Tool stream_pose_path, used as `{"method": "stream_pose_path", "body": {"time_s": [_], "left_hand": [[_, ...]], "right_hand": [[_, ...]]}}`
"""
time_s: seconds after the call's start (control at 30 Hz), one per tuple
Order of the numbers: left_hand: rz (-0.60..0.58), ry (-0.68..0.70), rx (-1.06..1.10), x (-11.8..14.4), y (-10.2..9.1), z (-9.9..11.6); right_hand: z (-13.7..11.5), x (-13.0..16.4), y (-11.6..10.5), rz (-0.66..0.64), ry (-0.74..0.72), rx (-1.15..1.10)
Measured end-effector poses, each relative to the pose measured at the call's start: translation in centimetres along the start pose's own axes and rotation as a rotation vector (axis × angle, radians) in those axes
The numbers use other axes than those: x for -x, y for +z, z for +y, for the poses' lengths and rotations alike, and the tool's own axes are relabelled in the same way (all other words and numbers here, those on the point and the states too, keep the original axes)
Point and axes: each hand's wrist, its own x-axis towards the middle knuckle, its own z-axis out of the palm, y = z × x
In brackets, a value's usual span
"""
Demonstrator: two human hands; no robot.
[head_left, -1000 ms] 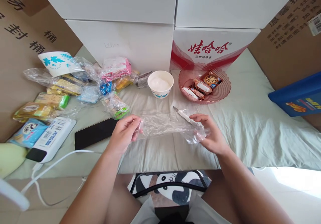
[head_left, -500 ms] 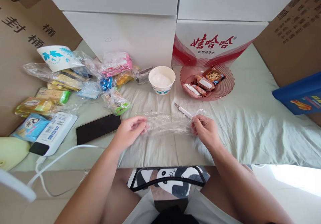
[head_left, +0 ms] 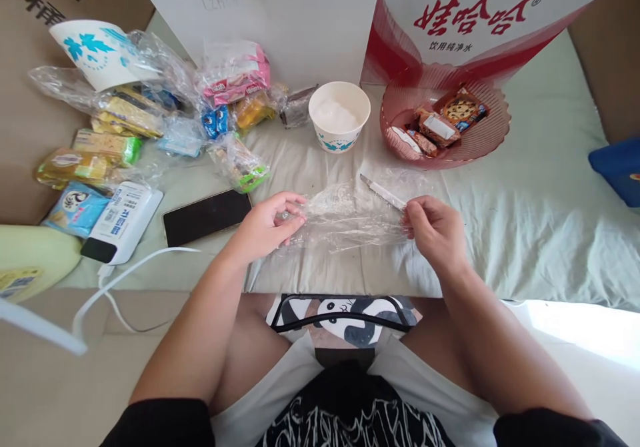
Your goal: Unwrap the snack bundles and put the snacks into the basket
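A crumpled clear plastic bag (head_left: 345, 227) stretches between my hands, low over the cloth. My left hand (head_left: 270, 228) pinches its left end between thumb and fingers. My right hand (head_left: 439, 230) is closed around the handle of a slim white utility knife (head_left: 384, 192), whose metal blade points up and left over the plastic. The bag's right end lies against my right fingers; whether they grip it as well is hidden. Beyond the bag stands a paper bowl (head_left: 338, 141) with blue leaf prints and something white inside.
A pink ribbed bowl (head_left: 487, 143) holds several wrapped snacks. More packaged snacks (head_left: 240, 80) and a tipped paper bowl (head_left: 95, 57) lie left. Nearer are a phone (head_left: 207, 218), a white power bank (head_left: 123, 223) and its cable (head_left: 135, 257). White boxes (head_left: 280, 20) stand behind.
The view has tilted down and shifted, so things appear higher. Both hands keep hold; the plastic between them has shifted and bunched up, and the knife blade still points up-left.
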Motion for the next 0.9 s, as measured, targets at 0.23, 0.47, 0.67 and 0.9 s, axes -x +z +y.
{"method": "stream_pose_path", "body": {"time_s": [0.23, 0.47, 0.67, 0.9], "left_hand": [[-0.292, -0.006, 0.138, 1.0, -0.5, -0.2], [-0.126, -0.043, 0.253, 1.1, 0.3, 0.3], [0.02, -0.149, 0.022, 0.8, 0.2, 0.0], [0.297, 0.017, -0.284, -0.8, 1.1, -0.9]], "right_hand": [[0.5, 1.2, -0.9, 0.052, -0.12, 0.039], [1.3, 1.4, -2.0, -0.146, -0.154, 0.215], [1.2, 1.5, -1.9, -0.132, -0.145, 0.365], [0.5, 1.8, -2.5, -0.145, -0.006, 0.734]]}}
